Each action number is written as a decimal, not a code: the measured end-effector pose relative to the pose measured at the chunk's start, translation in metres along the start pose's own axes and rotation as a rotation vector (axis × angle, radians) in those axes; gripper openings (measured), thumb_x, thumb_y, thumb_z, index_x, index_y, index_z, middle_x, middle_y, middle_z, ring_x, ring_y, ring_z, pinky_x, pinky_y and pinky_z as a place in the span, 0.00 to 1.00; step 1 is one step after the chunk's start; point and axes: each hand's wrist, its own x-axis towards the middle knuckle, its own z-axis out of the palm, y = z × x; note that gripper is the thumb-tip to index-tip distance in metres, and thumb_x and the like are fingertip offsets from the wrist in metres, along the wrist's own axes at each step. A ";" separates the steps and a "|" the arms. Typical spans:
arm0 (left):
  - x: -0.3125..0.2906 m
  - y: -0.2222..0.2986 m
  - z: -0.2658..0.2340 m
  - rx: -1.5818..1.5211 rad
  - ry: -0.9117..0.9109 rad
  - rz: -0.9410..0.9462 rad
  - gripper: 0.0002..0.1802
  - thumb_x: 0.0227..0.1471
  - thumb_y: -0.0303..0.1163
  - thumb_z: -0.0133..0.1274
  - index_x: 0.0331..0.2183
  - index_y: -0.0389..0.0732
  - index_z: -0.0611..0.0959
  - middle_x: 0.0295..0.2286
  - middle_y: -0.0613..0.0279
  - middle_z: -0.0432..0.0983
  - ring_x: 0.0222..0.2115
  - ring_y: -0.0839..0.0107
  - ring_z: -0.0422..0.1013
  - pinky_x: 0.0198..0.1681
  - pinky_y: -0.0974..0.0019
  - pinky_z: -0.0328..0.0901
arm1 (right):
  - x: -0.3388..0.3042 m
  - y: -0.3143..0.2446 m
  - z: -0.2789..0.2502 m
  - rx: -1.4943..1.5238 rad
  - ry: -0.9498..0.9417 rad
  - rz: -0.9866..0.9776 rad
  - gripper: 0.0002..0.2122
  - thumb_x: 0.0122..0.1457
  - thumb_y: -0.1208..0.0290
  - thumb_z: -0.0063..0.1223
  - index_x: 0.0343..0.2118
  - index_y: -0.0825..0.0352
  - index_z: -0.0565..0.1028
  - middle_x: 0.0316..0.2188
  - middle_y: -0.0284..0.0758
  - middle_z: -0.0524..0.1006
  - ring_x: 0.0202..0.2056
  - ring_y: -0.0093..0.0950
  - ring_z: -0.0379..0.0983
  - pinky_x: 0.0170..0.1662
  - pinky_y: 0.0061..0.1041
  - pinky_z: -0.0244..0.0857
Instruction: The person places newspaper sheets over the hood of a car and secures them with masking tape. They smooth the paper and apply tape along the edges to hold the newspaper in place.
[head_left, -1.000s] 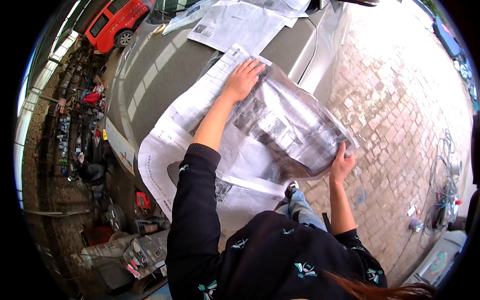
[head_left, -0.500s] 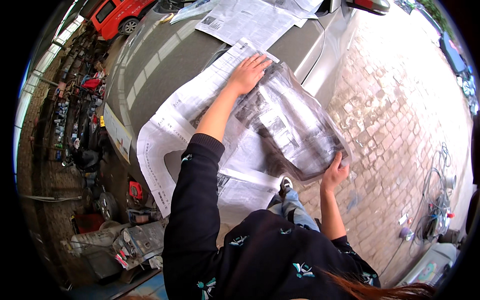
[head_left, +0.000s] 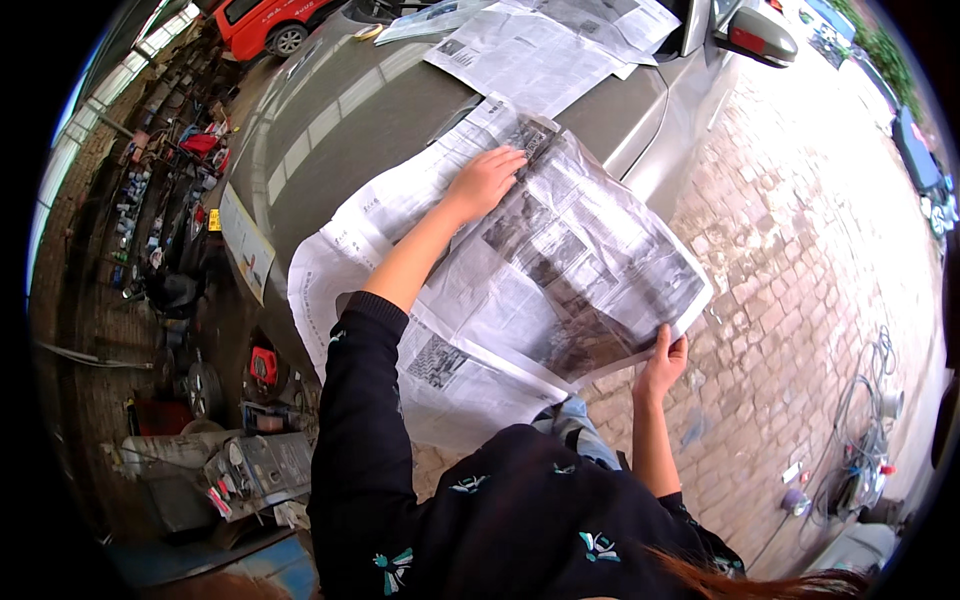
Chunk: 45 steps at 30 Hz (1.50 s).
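A large, creased newspaper sheet drapes over the front corner of a grey-brown car, its lower part hanging past the bodywork. My left hand rests on the upper part of the sheet, palm down, fingers laid along the paper. At the sheet's lower right corner my right hand pinches the edge between thumb and fingers, holding that side out from the car. More newspaper covers the far end of the bonnet, towards the windscreen.
The side mirror juts out at the upper right. Brick paving runs along the right, with coiled cables lying on it. Along the left are shelves of clutter, a wheel and metal parts. A red vehicle stands behind.
The sheet's right part is spread flatter and wider. My left hand has slid slightly down the paper, its fingers closer together. My right hand has come lower, still holding the corner.
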 end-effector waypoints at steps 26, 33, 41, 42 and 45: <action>-0.022 -0.009 -0.011 -0.194 0.065 -0.069 0.23 0.58 0.29 0.46 0.56 0.44 0.71 0.58 0.62 0.63 0.61 0.62 0.55 0.64 0.58 0.52 | -0.039 0.013 -0.014 -0.095 -0.125 0.000 0.09 0.63 0.70 0.53 0.40 0.72 0.75 0.33 0.29 0.76 0.32 0.15 0.67 0.36 0.16 0.60; -0.078 0.005 -0.036 0.031 -0.062 -0.053 0.25 0.57 0.30 0.47 0.57 0.44 0.70 0.59 0.60 0.62 0.62 0.61 0.54 0.64 0.57 0.50 | -0.021 -0.004 0.002 -0.092 -0.096 -0.067 0.10 0.63 0.69 0.52 0.38 0.73 0.75 0.31 0.26 0.75 0.31 0.14 0.66 0.35 0.16 0.60; -0.094 0.010 -0.018 0.110 -0.052 -0.109 0.29 0.61 0.34 0.41 0.63 0.49 0.61 0.64 0.64 0.51 0.65 0.63 0.47 0.67 0.59 0.42 | -0.035 0.015 -0.004 -0.375 -0.082 -0.175 0.14 0.64 0.65 0.53 0.37 0.74 0.76 0.29 0.29 0.76 0.29 0.16 0.66 0.33 0.18 0.62; -0.093 0.009 -0.018 0.109 -0.048 -0.109 0.29 0.61 0.34 0.41 0.63 0.50 0.60 0.64 0.64 0.51 0.65 0.63 0.47 0.67 0.59 0.42 | -0.038 0.013 -0.002 -0.325 -0.066 -0.203 0.14 0.64 0.64 0.53 0.37 0.75 0.75 0.28 0.30 0.76 0.28 0.16 0.66 0.34 0.18 0.62; -0.093 0.007 -0.015 0.119 -0.037 -0.113 0.28 0.61 0.35 0.41 0.63 0.51 0.61 0.64 0.65 0.52 0.65 0.64 0.47 0.67 0.59 0.42 | -0.038 0.017 -0.011 -0.371 -0.060 -0.217 0.14 0.64 0.64 0.53 0.36 0.74 0.75 0.28 0.29 0.76 0.29 0.17 0.67 0.34 0.18 0.62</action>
